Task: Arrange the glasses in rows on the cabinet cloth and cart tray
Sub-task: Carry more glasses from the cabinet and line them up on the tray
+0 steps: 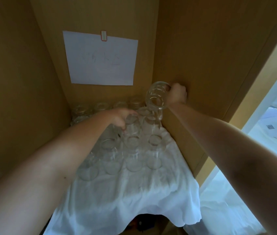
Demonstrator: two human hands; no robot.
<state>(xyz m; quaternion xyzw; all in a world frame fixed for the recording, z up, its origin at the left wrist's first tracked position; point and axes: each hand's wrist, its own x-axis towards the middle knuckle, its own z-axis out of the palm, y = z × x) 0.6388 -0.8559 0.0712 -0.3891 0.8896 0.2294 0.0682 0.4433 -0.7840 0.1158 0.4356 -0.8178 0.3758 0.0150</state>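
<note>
paper sheet [100,58], faint handwriting, unreadable

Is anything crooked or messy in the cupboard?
The white cloth is rumpled and hangs unevenly over the front edge. The paper note on the back wall sits slightly crooked. The right hand holds a stack of glasses tilted in the air. Nothing looks broken.

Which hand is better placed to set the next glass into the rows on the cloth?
Probably the left hand: it holds a glass low among the rows on the cloth. The right hand holds the stack raised near the side wall.
</note>
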